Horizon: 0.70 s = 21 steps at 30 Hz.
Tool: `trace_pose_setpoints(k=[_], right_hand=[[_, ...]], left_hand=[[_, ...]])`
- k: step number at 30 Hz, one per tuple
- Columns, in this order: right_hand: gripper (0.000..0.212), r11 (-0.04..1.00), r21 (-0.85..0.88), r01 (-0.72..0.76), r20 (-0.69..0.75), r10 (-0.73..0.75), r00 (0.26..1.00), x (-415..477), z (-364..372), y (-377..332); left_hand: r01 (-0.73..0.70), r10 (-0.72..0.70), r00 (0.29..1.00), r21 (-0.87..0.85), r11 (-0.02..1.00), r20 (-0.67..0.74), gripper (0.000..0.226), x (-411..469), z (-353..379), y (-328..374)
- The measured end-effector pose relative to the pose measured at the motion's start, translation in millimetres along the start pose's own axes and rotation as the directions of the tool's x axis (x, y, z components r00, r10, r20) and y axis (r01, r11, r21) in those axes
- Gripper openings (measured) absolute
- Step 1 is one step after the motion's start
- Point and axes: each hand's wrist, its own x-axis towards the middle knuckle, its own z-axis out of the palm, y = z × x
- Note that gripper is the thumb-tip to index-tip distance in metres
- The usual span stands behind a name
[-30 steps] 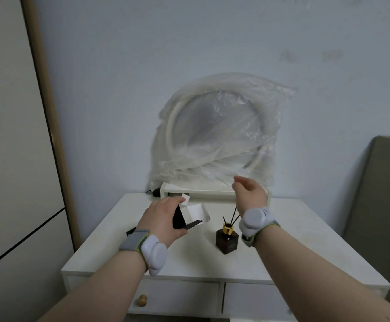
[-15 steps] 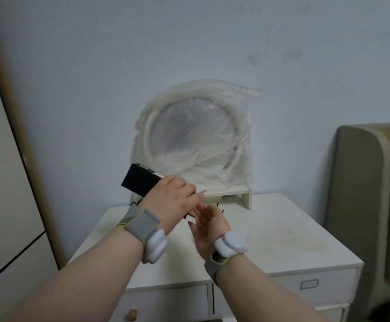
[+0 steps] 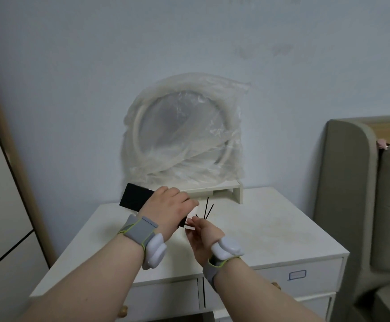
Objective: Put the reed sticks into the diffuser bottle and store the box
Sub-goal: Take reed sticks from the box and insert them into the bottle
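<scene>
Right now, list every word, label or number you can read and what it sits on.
None legible.
Drawer label: a blue-outlined tag, nothing readable inside.
Black box in the left hand: no print visible.
White box flap at the right hand: blank.

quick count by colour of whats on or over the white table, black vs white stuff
Black: 4 (box, 3 reed sticks showing)
White or clear: 3 (shelf riser, plastic-wrapped hose, box flap)
Total: 7
The bottle is hidden behind the right hand; the left hand holds the box.
</scene>
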Motion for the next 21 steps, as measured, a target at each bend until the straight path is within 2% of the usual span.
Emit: trace_pose_setpoints(k=[3,8,12,15,18,21], right_hand=[[0.003,0.997,-0.079,0.005,-0.042,-0.008,0.999,0,-1,1],[0.003,0.991,-0.135,-0.011,-0.083,-0.001,0.997,1,-5,3],[0.004,0.984,-0.179,0.012,-0.096,-0.030,0.995,1,-4,-2],[0.008,0.972,-0.230,0.046,-0.079,-0.065,0.995,4,-3,-6],[0.012,0.954,-0.291,0.074,-0.063,-0.096,0.993,4,-4,-14],[0.014,0.948,-0.294,0.121,-0.054,-0.143,0.988,3,-4,-23]], left_hand=[[0.046,-0.047,0.999,-0.011,0.999,-0.018,0.077,-1,-1,1],[0.124,-0.129,0.989,-0.069,0.990,-0.069,0.079,-3,5,1],[0.206,-0.210,0.978,-0.172,0.963,-0.008,0.074,-8,7,1],[0.369,-0.364,0.928,-0.331,0.868,0.081,0.070,-13,10,2],[0.474,-0.475,0.873,-0.426,0.771,0.113,0.073,-17,13,0],[0.565,-0.586,0.796,-0.534,0.629,0.151,0.075,-20,19,-4]])
